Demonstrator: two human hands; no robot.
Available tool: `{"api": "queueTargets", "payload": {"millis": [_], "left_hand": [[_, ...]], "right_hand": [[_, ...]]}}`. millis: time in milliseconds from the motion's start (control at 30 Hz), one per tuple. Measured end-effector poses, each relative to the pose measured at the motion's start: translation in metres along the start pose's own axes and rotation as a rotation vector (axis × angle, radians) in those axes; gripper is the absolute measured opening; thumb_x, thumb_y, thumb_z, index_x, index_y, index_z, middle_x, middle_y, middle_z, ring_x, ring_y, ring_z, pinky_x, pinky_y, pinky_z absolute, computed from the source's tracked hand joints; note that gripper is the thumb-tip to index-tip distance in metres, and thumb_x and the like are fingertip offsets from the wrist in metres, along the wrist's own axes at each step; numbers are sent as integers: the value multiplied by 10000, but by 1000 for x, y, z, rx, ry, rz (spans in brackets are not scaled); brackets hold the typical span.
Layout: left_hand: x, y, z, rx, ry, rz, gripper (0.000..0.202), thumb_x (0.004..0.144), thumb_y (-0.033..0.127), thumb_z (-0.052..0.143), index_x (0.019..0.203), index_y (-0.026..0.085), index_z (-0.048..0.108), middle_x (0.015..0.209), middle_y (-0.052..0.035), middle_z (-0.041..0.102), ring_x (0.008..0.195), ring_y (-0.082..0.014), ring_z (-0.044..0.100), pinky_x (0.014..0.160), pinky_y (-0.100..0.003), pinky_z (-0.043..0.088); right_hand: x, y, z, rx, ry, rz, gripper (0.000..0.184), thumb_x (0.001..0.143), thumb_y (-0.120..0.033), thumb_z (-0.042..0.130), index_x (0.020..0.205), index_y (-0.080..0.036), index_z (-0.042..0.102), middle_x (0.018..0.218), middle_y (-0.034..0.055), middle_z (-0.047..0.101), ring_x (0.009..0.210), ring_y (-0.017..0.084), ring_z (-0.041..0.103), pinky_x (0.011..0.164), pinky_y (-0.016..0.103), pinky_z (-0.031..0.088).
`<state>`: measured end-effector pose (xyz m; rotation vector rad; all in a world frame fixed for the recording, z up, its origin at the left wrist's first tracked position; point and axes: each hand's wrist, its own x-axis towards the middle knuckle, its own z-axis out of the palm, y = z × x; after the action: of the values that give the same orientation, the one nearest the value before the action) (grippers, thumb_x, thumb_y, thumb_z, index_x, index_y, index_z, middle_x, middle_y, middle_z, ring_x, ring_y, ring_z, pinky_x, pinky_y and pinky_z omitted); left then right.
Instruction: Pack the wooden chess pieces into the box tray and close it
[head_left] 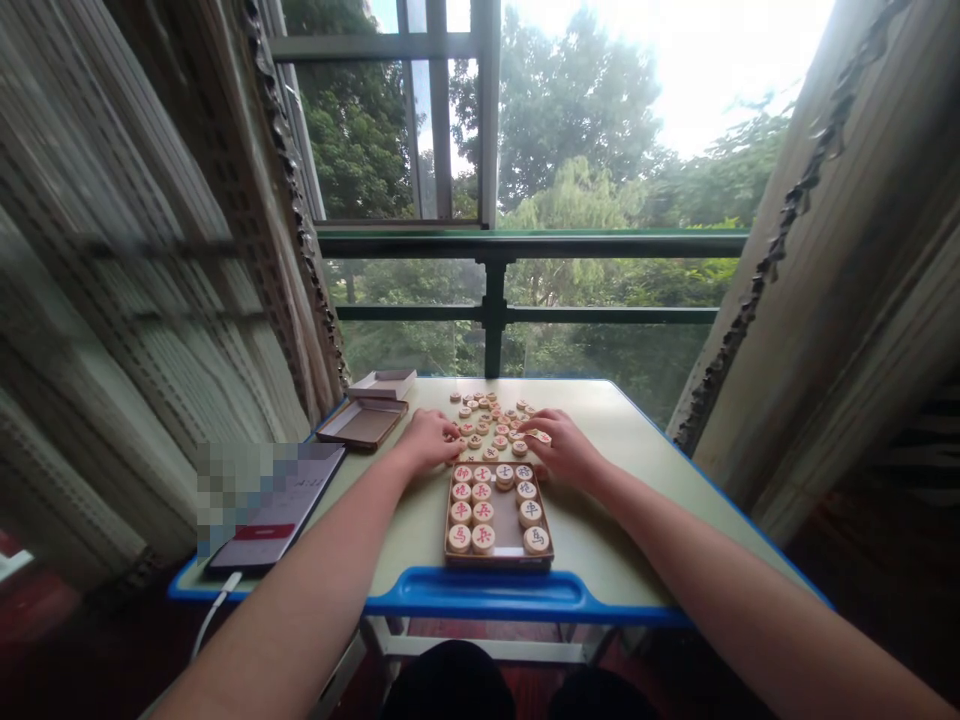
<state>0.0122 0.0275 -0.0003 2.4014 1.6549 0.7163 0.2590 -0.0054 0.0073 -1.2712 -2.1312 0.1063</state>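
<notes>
Round wooden xiangqi pieces [500, 442] with red and dark characters lie scattered over the middle of the table. My left hand [430, 438] rests at the left edge of this spread, its fingers curled among the pieces; whatever is between them is hidden. On the right side, my right hand [561, 445] reaches in with thumb and fingers around a xiangqi piece [543, 437]. Between my forearms sits a shallow box [508, 520]. Red pieces fill its two left columns, dark pieces line its right side, and one dark piece [504, 475] lies at the top between them.
A brown box lid [366, 423] and a white tray [382, 384] lie at the back left. A tablet [289, 505] with a white cable [215, 612] is near the left edge. The table has a blue rim [487, 590]; a window, railing and curtains stand beyond.
</notes>
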Motion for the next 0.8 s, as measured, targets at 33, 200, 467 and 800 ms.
{"api": "queueTargets", "payload": {"millis": [33,200,467,800], "left_hand": [[0,1,-1,-4,14,3,251,648,409,635,760,210,739,913,-80,655,1001,-279,525,910,-376,409],[-2,12,-5,-265,79,21,289,663,384,650,840,160,700,895,-83,668,846,-212,589,788,-332,465],[-13,44,-7,-694,-71,31,434,596,488,704,815,113,685,715,-57,670,628,-142,573,579,-249,451],[-17,48,-13,-723,-250,105,446,602,408,723,925,104,677,694,-26,637,536,-82,488,491,-201,385]], "right_hand": [[0,0,0,3,1,-3,186,795,-230,544,900,-196,694,960,90,623,945,227,510,860,384,415],[-1,-5,-1,19,-7,-35,179,791,-222,555,909,-186,686,963,90,629,922,223,522,839,385,423],[-5,-22,-4,165,45,-201,214,792,-290,586,980,-194,623,855,63,666,811,184,585,748,340,463],[-8,-26,-4,231,9,-214,156,757,-271,624,872,-168,650,796,56,655,729,150,575,658,273,463]]}}
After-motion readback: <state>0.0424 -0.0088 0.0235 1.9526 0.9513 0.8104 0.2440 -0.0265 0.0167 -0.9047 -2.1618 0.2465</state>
